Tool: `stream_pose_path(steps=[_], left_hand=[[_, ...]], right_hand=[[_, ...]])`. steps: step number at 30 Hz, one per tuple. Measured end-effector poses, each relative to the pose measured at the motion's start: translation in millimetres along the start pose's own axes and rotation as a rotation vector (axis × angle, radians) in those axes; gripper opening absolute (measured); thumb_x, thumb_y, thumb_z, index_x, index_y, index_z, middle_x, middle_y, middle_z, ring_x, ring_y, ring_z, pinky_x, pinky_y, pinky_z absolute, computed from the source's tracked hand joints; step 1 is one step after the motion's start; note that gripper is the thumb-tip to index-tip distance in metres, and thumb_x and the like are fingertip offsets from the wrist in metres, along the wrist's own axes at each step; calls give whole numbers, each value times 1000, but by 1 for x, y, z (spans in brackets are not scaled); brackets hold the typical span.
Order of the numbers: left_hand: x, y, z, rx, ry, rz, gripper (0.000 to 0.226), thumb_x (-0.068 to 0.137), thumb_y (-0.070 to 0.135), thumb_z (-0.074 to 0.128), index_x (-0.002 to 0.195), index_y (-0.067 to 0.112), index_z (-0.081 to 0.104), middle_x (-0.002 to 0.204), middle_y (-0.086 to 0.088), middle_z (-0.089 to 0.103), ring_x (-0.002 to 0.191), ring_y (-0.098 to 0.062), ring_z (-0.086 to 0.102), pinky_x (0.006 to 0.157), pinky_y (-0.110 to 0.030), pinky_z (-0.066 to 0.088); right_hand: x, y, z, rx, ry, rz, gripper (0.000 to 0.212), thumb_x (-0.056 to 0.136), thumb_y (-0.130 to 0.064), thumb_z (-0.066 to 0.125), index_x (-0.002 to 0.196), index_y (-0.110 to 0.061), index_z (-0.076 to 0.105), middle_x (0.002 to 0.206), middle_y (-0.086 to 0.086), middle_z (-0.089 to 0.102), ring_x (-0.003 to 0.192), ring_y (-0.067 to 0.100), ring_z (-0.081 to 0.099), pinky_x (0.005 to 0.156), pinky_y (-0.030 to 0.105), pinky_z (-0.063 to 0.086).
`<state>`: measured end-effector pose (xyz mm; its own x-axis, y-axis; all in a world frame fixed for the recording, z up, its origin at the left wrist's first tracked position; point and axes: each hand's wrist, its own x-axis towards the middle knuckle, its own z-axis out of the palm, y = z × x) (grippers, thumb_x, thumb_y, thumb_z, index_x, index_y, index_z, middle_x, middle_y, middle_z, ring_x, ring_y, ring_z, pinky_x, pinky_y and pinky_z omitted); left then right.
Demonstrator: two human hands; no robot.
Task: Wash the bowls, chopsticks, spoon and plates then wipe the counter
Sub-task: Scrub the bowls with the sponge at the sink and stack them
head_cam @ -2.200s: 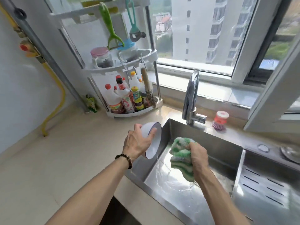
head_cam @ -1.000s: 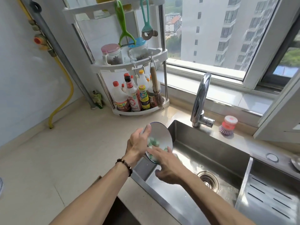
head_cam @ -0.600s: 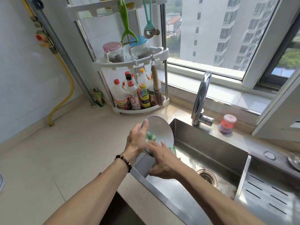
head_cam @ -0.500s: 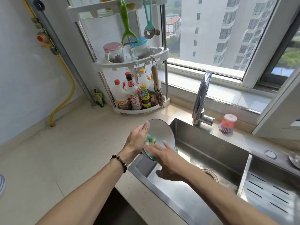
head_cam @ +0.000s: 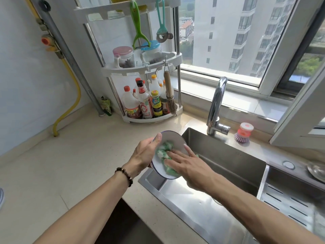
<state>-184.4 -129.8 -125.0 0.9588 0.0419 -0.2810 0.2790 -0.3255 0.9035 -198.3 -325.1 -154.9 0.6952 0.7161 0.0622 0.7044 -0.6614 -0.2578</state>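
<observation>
bowl (head_cam: 173,140): tilted over sink (head_cam: 228,155) left edge
left hand (head_cam: 146,154): grips bowl rim
right hand (head_cam: 186,166): fingers flat, pressing sponge (head_cam: 164,152) inside bowl
tip: rotate bowl, scrub the whole wall

Bowl (head_cam: 171,138) tilted over the sink's (head_cam: 228,155) left edge, left hand (head_cam: 146,154) behind it, right hand (head_cam: 186,164) pressing the sponge (head_cam: 165,150) inside; tap (head_cam: 217,106) behind, rack (head_cam: 140,67) probably cornered back-left on the surface (head_cam: 52,173).
</observation>
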Motion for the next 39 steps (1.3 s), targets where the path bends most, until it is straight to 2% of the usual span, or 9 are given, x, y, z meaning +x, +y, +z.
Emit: stream_pose_path(steps=[5, 11, 16, 18, 22, 26, 29, 33, 39], left_hand=[[-7, 5, 16, 63, 316, 84, 60, 92, 74, 42, 74, 17, 53, 70, 1, 55, 73, -24, 53, 68, -35, 40], [-7, 12, -6, 24, -51, -35, 64, 88, 76, 45, 105, 20, 71, 97, -10, 77, 85, -32, 75, 61, -38, 58], [-9, 4, 10, 86, 207, -55, 88, 68, 93, 38, 101, 18, 71, 99, -10, 74, 92, -31, 70, 86, -54, 57], [-10, -1, 6, 45, 80, -113, 89, 69, 95, 43, 107, 20, 72, 105, -15, 74, 92, -32, 71, 82, -48, 59], [-18, 15, -7, 105, -207, -202, 62, 95, 69, 38, 116, 19, 68, 106, -10, 75, 95, -31, 73, 66, -37, 60], [-19, 17, -12, -85, -177, -201, 69, 82, 80, 50, 126, 29, 63, 114, -8, 73, 103, -29, 70, 72, -36, 57], [-24, 9, 11, -369, -10, -35, 73, 73, 55, 69, 136, 22, 52, 122, -6, 70, 105, -23, 70, 74, -31, 55], [-22, 6, 25, -428, 332, 117, 47, 69, 41, 68, 108, 15, 62, 107, -6, 70, 101, -25, 66, 87, -44, 52], [-22, 2, 3, -296, 260, 99, 33, 63, 41, 68, 83, 15, 66, 82, -8, 67, 78, -25, 62, 71, -41, 47]], right_hand=[[9, -38, -2, 437, -106, 86, 89, 74, 12, 48, 150, -33, 35, 160, -3, 30, 149, 16, 26, 122, 51, -16], [-6, -2, 11, -149, 67, -39, 73, 77, 7, 66, 142, -19, 47, 151, 9, 48, 144, 22, 42, 116, 50, -16], [1, -38, 8, 273, -61, 109, 87, 81, 12, 44, 155, -29, 28, 160, 1, 30, 149, 17, 25, 119, 34, -20], [-7, -29, 12, 226, -15, 5, 82, 85, 7, 50, 154, -33, 30, 158, -1, 35, 148, 15, 30, 120, 36, -18], [-17, 6, 26, -155, 88, -141, 69, 71, 4, 75, 130, -26, 56, 132, 3, 63, 123, 18, 61, 120, 53, 10], [-8, -2, 19, -196, 226, -57, 32, 79, -12, 72, 108, -24, 66, 95, -2, 65, 86, 19, 65, 117, 54, 33], [5, -27, 12, -32, 264, 130, 27, 75, -26, 81, 97, -20, 67, 85, 1, 64, 82, 26, 66, 104, 47, 47], [15, -51, -1, 227, 186, 199, 44, 90, -17, 65, 132, -27, 58, 121, 0, 61, 117, 23, 55, 117, 41, 20], [6, -24, -9, -152, -59, 25, 78, 87, 3, 47, 153, -31, 24, 166, 2, 18, 154, 15, 16, 116, 52, -19]])
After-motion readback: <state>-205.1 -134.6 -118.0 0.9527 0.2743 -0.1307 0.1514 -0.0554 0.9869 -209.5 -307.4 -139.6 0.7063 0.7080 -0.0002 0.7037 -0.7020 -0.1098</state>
